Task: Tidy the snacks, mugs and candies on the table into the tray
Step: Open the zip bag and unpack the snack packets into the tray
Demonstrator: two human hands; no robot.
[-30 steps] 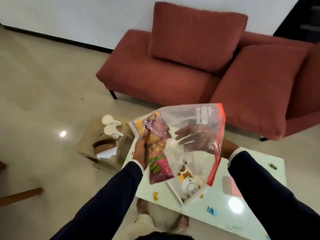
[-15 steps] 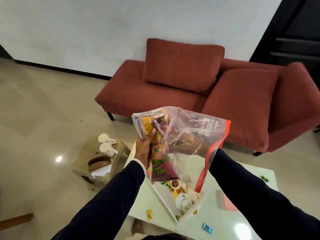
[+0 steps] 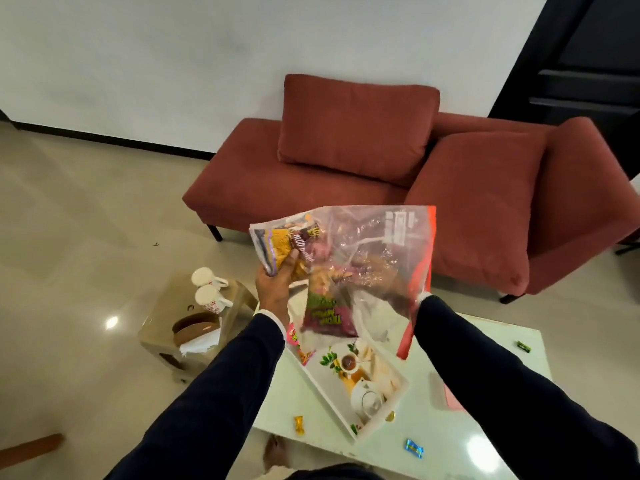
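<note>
Head view: right hand point(image 3: 377, 271) now plunged deeper inside zip bag point(image 3: 381, 244), fingers unclear; left hand point(image 3: 275, 289) fingers pinching bag rim; snacks point(image 3: 329, 313) coming out, tray point(image 3: 398, 393) waiting on counter point(image 3: 485, 341).

Red sofa point(image 3: 381, 188) (two cushions point(image 3: 353, 129)).

Your right hand point(image 3: 377, 271) now reaches deeper into the plastic bag point(image 3: 381, 244), closing toward the snack packets point(image 3: 294, 247) in your left grip point(image 3: 277, 285).
</note>
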